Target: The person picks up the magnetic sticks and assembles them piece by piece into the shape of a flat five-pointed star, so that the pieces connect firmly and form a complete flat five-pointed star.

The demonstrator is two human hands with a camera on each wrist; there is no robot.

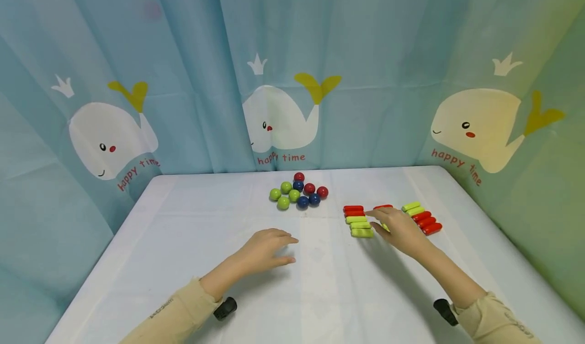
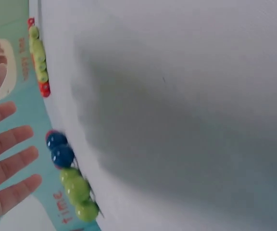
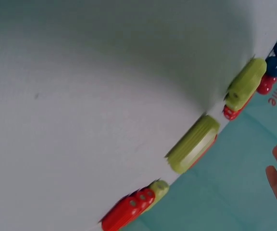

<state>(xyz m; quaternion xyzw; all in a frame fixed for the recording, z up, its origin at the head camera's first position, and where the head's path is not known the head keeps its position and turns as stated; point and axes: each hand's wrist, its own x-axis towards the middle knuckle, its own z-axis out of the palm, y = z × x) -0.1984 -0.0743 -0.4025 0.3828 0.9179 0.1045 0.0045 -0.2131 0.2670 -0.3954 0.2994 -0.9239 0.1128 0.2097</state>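
Note:
My right hand [image 1: 402,230] hovers over the short plastic cylinders on the right side of the table, its fingers extended and holding nothing. Just left of its fingertips lies a row of red and yellow-green cylinders [image 1: 359,225]. A middle group, with a red cylinder [image 1: 383,207] at its far end, is partly hidden by this hand. Beyond the hand, to the right, is another row with red cylinders [image 1: 426,222] at its near end. My left hand [image 1: 264,251] hangs above the table left of centre, fingers spread and empty in the left wrist view.
At the back centre sits a cluster of shiny balls: green ones [image 1: 283,202] on the left, blue ones [image 1: 302,202] and red ones [image 1: 322,192] on the right. A light blue curtain [image 1: 192,130] with whale prints surrounds the white-covered table [image 1: 183,222] at the back and sides.

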